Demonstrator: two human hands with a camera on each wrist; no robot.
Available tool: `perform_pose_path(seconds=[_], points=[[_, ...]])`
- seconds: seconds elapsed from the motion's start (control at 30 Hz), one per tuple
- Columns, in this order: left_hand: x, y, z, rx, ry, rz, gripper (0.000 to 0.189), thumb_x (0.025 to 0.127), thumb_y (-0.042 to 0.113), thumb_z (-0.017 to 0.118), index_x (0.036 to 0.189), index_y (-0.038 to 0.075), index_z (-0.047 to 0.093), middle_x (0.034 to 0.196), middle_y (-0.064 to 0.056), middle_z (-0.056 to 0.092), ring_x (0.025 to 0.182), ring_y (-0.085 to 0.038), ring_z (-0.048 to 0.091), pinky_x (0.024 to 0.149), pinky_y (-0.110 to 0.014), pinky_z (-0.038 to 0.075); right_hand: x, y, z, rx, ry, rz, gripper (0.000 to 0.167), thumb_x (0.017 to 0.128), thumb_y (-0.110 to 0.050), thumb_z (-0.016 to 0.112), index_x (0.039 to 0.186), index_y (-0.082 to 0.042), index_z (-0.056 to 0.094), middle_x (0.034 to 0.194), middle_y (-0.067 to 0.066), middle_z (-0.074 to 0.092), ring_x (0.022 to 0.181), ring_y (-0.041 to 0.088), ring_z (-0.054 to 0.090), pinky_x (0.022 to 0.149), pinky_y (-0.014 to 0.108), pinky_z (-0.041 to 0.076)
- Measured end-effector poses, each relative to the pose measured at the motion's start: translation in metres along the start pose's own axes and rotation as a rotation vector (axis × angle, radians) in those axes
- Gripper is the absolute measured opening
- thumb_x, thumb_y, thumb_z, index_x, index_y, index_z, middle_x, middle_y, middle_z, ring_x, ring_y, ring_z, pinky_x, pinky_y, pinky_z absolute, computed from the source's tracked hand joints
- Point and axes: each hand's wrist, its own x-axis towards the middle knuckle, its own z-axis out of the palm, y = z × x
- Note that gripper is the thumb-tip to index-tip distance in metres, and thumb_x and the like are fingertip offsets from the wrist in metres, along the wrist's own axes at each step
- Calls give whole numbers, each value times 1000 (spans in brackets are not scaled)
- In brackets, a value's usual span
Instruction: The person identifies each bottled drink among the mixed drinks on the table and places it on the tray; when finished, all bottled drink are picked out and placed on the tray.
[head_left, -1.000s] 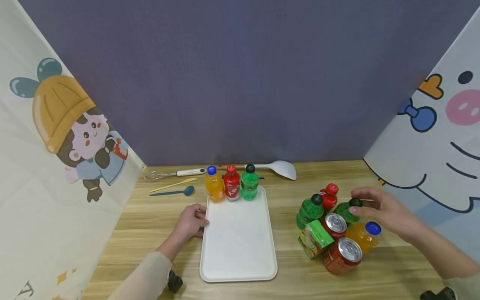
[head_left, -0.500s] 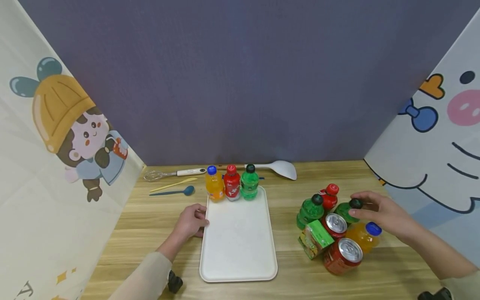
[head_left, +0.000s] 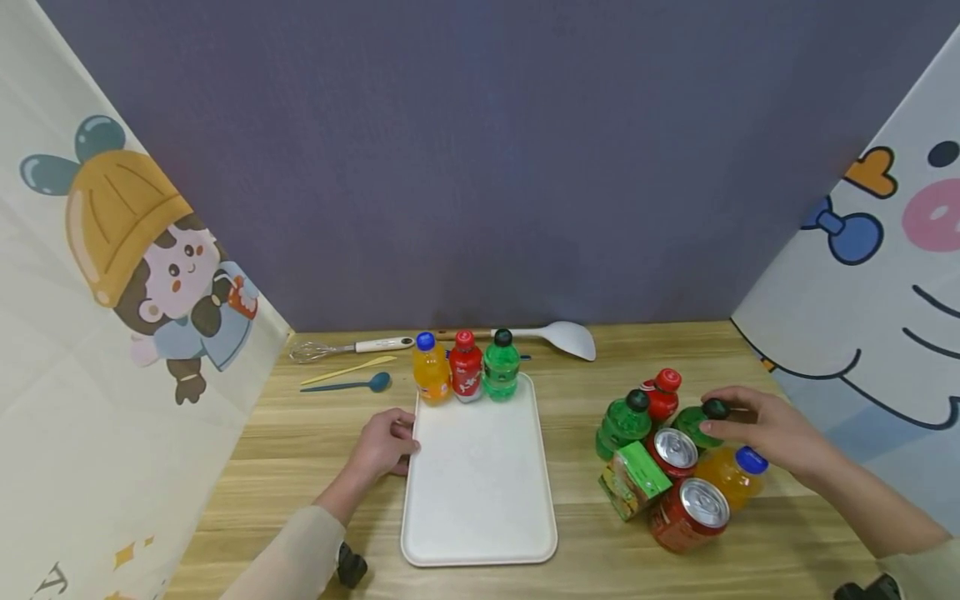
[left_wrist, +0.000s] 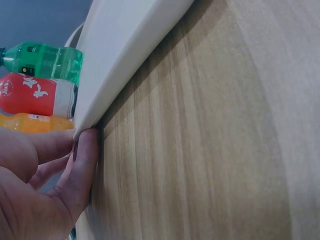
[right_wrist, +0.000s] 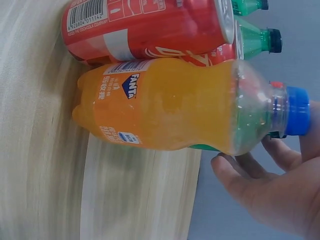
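My left hand (head_left: pixel 384 442) pinches the left edge of a white rectangular tray (head_left: pixel 480 492); the left wrist view shows thumb and fingertips at its rim. Over on the right, my right hand (head_left: pixel 772 429) has thumb and fingers around the upper part of a green bottle (head_left: pixel 693 423) with a black cap. That bottle stands at the back of a drink cluster. Close in front of the hand is an orange Fanta bottle (right_wrist: pixel 165 105) with a blue cap, which covers most of the green bottle in the right wrist view.
The cluster also has another green bottle (head_left: pixel 622 427), a red bottle (head_left: pixel 662 395), two red cans (head_left: pixel 688 518) and a green box (head_left: pixel 636 479). Orange (head_left: pixel 431 371), red (head_left: pixel 466 367) and green (head_left: pixel 501 367) bottles line the tray's far end. A whisk (head_left: pixel 352 347) and white spatula (head_left: pixel 566 338) lie behind.
My right thumb sits slightly lower beside the green bottle's cap, and the view has shifted a little. The left hand and tray stay as they were.
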Motion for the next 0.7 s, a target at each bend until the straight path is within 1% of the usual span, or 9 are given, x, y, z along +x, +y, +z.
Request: perform_pose_path(seconds=[0.07, 0.17, 0.3, 0.37, 0.47, 0.6, 0.7], points=[[0, 0, 1, -2, -1, -4, 43, 84, -12, 72, 125, -3, 62, 96, -16, 62, 68, -23, 65, 54, -39, 65, 1, 0, 0, -6, 4, 4, 61, 99, -35, 69, 143, 2, 50, 138, 29, 57, 119, 47, 61, 79, 37, 62], [1, -1, 0, 3, 8, 8, 43, 83, -12, 72, 125, -4, 62, 95, -16, 61, 68, -23, 65, 52, -40, 65, 3, 3, 0, -3, 2, -2, 59, 99, -35, 69, 142, 2, 52, 138, 30, 57, 119, 49, 61, 81, 42, 64], [1, 0, -1, 16, 21, 27, 44, 83, -12, 72, 125, -4, 63, 94, -16, 62, 68, -23, 64, 50, -40, 64, 6, 8, -2, 47, -24, -19, 57, 99, -31, 68, 141, 3, 51, 141, 32, 53, 119, 50, 61, 79, 39, 65], [1, 0, -2, 15, 23, 20, 44, 83, -12, 73, 125, -3, 63, 94, -15, 61, 68, -23, 64, 51, -40, 64, 8, 10, -5, 87, -45, -25, 55, 100, -28, 68, 141, 5, 51, 141, 32, 52, 118, 46, 63, 78, 37, 66], [1, 0, -1, 18, 20, 19, 44, 83, -12, 73, 125, -2, 63, 94, -16, 62, 69, -23, 64, 51, -40, 64, 10, 12, -8, 131, -68, -26, 54, 99, -25, 69, 140, 6, 52, 138, 31, 54, 112, 37, 67, 78, 38, 67], [1, 1, 0, 16, 17, 12, 45, 83, -12, 73, 125, -2, 64, 95, -15, 62, 68, -23, 64, 52, -40, 65, 11, 10, -11, 141, -82, -23, 55, 97, -23, 71, 140, 7, 52, 130, 27, 61, 100, 26, 71, 78, 39, 67], [0, 2, 0, 16, 15, 5, 45, 83, -12, 73, 125, -2, 64, 95, -15, 61, 69, -23, 64, 52, -40, 65, 11, 8, -13, 134, -82, -18, 58, 97, -23, 72, 141, 9, 51, 127, 26, 63, 98, 24, 72, 79, 39, 67]])
